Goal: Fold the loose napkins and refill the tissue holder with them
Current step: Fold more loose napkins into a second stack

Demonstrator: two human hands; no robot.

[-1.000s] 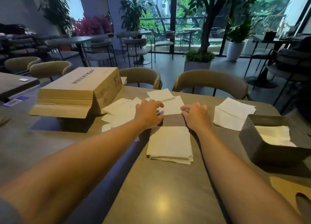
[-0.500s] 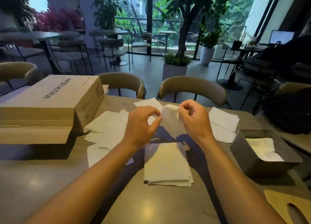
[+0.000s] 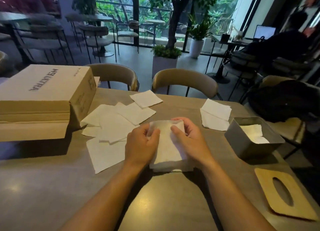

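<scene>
My fingers (image 3: pixel 174 128) are pinching a soft white paper napkin (image 3: pixel 165 135), one side in my left hand (image 3: pixel 141 146) and the other side in my right hand (image 3: pixel 187 142). The top of the napkin curls over between my thumbs. Right under it sits a neat stack of folded white napkins (image 3: pixel 173 165) on the grey desk (image 3: pixel 52 196), and the napkin I hold touches the top of that stack. To the left of my hands is a messy spread of loose white napkins (image 3: pixel 112 125), lying flat and partly on top of each other. Past them stands a big brown cardboard box (image 3: pixel 43 92) with an open flap. Off to the right is a small pile of white napkins (image 3: pixel 215 114), and just beside it the grey square tissue holder (image 3: pixel 249 144) with some white napkins inside. Its flat tan lid with an oval hole (image 3: pixel 284 194) lies near the desk's right edge, apart from the holder.
</scene>
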